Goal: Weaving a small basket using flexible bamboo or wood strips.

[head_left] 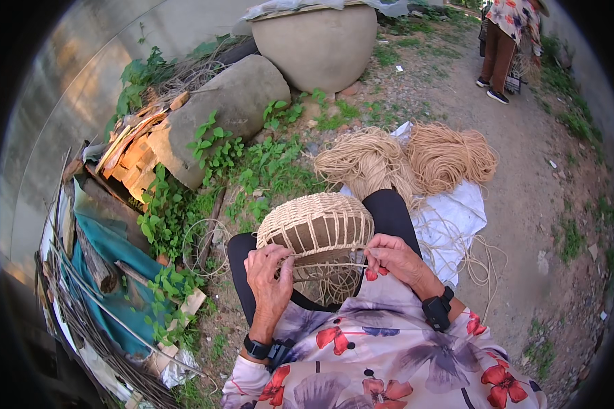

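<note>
Outdoors on dirt — both hands [269, 276] [392, 258] weaving a half-woven basket [317, 228].

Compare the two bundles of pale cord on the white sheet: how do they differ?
The left cord bundle is paler, and its strands run down in a long hank; the right cord bundle is more orange-tan and forms a rounder coil. The left one lies nearer the half-woven basket. Both rest on the white sheet.

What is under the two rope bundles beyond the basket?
The rope bundles lie on a white sheet spread over the dirt. Loose strands trail off it. The sheet's part beneath them is hidden.
</note>
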{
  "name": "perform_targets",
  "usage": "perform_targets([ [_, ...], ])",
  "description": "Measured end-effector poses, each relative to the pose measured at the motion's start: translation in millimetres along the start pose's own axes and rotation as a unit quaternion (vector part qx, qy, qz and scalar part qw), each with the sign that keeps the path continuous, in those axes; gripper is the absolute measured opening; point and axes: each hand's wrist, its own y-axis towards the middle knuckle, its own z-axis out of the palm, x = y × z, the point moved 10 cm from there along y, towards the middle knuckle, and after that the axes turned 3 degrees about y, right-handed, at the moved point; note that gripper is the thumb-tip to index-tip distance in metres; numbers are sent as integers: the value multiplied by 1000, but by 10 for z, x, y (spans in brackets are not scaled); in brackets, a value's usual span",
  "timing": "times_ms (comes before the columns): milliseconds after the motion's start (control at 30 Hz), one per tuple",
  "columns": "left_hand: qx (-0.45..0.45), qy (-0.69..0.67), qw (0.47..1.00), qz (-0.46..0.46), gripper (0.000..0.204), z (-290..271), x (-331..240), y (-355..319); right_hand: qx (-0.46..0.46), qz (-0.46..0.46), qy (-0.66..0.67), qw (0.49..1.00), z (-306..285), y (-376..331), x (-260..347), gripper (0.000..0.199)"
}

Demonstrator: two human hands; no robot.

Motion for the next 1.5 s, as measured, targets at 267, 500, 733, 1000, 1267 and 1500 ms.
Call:
perform_targets([
  [267,50,-129,988,74,18,59,-375,40,75,-109,-87,987,579,225,254,17],
  [500,214,-219,951,50,45,533,-366,-102,52,-72,-104,991,841,157,378,12],
  [733,388,-471,749,-259,44,870,-103,-516,-3,-106,-58,993,663,177,410,12],
  [1000,183,-76,979,-44,12,-33,6,227,-29,-74,-151,985,395,285,242,8],
  [1267,211,-9,977,17,11,309,116,432,-110,-207,-292,927,113,339,290,10],
  [1500,236,18,972,-14,11,443,162,424,-136,-173,-306,926,14,296,269,10],
])
